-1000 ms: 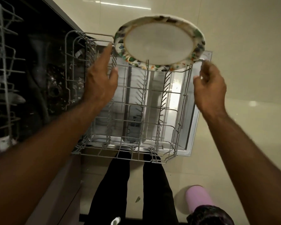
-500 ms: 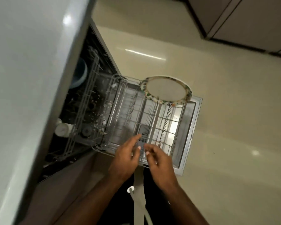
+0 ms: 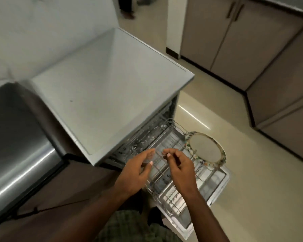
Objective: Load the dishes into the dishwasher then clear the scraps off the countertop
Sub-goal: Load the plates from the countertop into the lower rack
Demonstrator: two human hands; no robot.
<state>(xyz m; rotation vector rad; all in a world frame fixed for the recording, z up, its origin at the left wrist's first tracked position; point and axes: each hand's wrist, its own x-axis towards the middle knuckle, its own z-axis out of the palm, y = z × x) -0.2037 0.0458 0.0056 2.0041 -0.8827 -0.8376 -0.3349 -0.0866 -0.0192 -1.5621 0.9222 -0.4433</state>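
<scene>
**kitchen_lurker:** ok so from where I'm standing, the dishwasher (image 3: pixel 112 95) fills the middle of the frame, grey flat top, door (image 3: pixel 215 187) dropped flat toward the lower right. The bottom rack (image 3: pixel 166 179) is pulled out over the door. One plate (image 3: pixel 205 151) is in it, at the rack's far end, right of centre in the frame. Flowery rim, pale middle, propped on edge between the wires and tilted so its face looks up.

**dishrag99:** what are the hands doing? holding anything?

**kitchen_lurker:** nope, both are over the rack, lower middle of the frame, well short of the plate. Left hand (image 3: pixel 135 173) has its fingers stretched forward and loose, thumb out to the side, nothing in it. Right hand (image 3: pixel 179 170) is just beside it, fingers bent inward and the tips close together, but I see nothing between them. The two sets of fingertips nearly meet. It's a bit blurry, so I can't tell whether either one touches the wires below.

**dishrag99:** anything else around?

**kitchen_lurker:** a shiny steel appliance (image 3: pixel 16 145) at the left edge, right against the dishwasher. White wall (image 3: pixel 51 28) along the upper left. Beige cabinets (image 3: pixel 234 35) across the upper right and down the right side, glossy cream floor (image 3: pixel 252 154) in between with a streak of light on it. Checked shirt (image 3: pixel 129 226) at the bottom centre. And someone's feet (image 3: pixel 128 13) way up at the top edge, too blurry to say more.
</scene>
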